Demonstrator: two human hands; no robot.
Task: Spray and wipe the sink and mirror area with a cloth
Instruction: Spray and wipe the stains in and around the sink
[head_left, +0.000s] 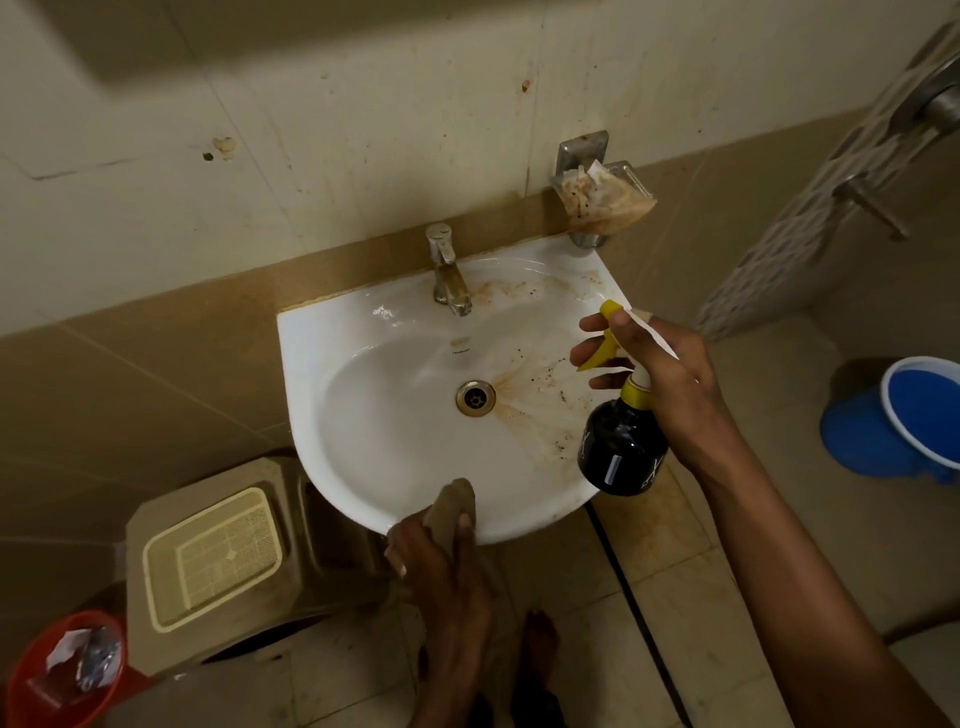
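Two hands in view. Left hand (441, 551) grips one brown cloth (453, 506) against the near rim of the sink (332, 415). Right hand (670, 374) curls round the neck of one black spray bottle (621, 447), fingers on its yellow trigger, held over the sink's right side. One white sink, brown stains right of its one drain (475, 397). One tap (448, 270) at the back. One soap dish (602, 200) on the wall, back right. One red bin (31, 670) lower left, one blue bucket (893, 421) right.
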